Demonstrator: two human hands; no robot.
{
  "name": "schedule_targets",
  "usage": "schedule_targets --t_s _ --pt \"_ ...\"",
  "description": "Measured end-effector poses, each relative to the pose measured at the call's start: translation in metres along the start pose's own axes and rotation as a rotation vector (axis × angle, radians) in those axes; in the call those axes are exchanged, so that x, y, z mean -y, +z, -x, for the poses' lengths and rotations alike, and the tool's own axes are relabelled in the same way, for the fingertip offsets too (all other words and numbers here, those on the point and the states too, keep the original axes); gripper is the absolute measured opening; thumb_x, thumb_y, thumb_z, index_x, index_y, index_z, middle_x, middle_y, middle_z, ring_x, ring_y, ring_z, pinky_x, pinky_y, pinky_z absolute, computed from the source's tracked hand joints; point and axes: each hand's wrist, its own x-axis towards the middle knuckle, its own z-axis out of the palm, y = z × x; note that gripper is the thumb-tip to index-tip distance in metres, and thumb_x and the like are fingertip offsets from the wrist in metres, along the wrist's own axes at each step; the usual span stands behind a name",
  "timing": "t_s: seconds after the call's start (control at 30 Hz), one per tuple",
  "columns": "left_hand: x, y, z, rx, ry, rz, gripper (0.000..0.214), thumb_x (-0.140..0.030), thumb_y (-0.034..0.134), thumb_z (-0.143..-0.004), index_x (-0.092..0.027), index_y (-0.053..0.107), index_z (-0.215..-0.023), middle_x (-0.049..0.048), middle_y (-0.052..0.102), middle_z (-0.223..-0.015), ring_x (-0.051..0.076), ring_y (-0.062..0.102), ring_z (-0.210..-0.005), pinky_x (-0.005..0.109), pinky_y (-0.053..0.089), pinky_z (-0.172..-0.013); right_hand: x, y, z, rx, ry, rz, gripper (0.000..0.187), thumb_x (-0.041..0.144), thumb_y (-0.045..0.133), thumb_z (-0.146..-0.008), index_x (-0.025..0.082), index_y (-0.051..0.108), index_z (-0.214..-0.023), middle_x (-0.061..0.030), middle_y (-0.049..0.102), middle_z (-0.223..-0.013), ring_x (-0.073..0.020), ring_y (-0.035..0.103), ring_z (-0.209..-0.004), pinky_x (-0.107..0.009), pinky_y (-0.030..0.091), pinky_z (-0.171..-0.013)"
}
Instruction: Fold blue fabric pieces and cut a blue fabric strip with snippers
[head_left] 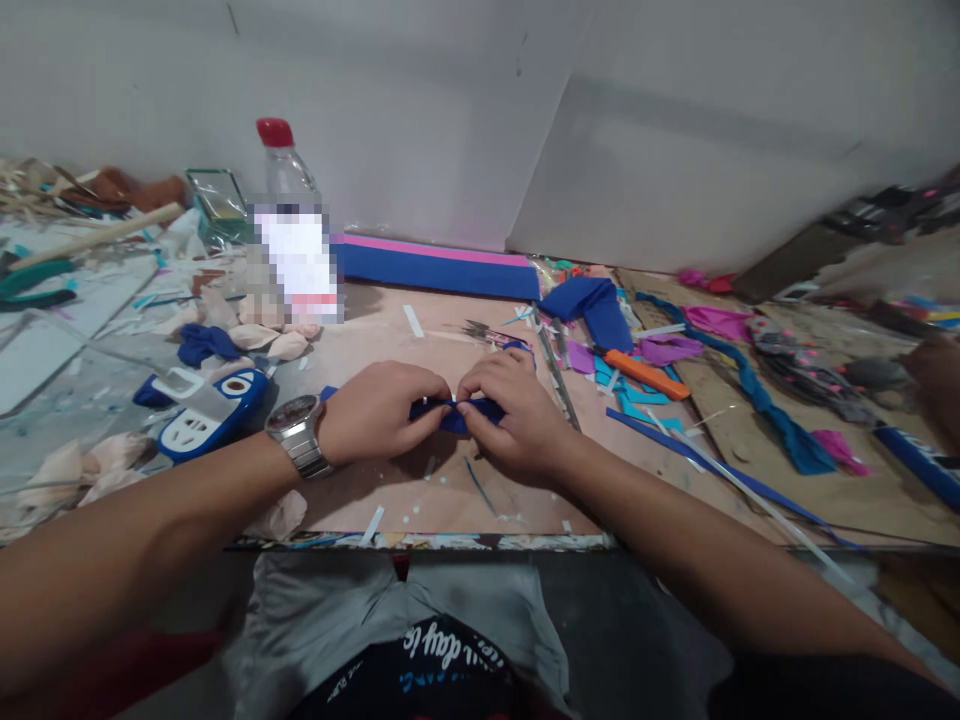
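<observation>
A small folded piece of blue crepe paper lies on the pink work board in front of me. My left hand, with a metal watch on its wrist, pinches the paper's left end. Its right end is pinched by my right hand. Both hands have their fingers closed on the paper and meet at the middle. A thin white strip shows between the fingertips.
A red-capped plastic bottle stands at the back left. A blue and pink paper roll lies along the wall. An orange cutter, blue and purple scraps and a tape dispenser lie around. Another person's hand is at the right edge.
</observation>
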Motion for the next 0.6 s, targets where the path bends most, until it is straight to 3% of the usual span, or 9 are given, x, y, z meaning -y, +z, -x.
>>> schedule_targets --t_s 0.33,0.6 --pt "-0.0019 -0.0053 -0.0014 0.034 -0.141 0.217 0.034 -0.037 0.057 -0.099 -0.016 0.078 -0.082 0.003 0.076 -0.071 0.012 0.059 -0.059 0.025 0.039 -0.061 -0.0017 0.0 0.0002 -0.028 0.0 0.017 0.006 0.025 0.062 -0.097 0.024 0.066 -0.094 -0.004 0.075 -0.094 -0.0248 0.064 -0.096 -0.048 0.035 -0.099" --pt "-0.0011 -0.0074 -0.002 0.024 -0.183 0.356 0.033 -0.041 0.06 -0.1 -0.017 0.081 -0.092 0.0019 0.079 -0.078 0.012 0.064 -0.065 0.025 0.042 -0.063 -0.0037 0.0005 0.0019 -0.079 -0.012 -0.008 0.006 0.026 0.062 -0.099 0.025 0.068 -0.096 -0.0023 0.076 -0.094 -0.0237 0.065 -0.098 -0.048 0.036 -0.102"
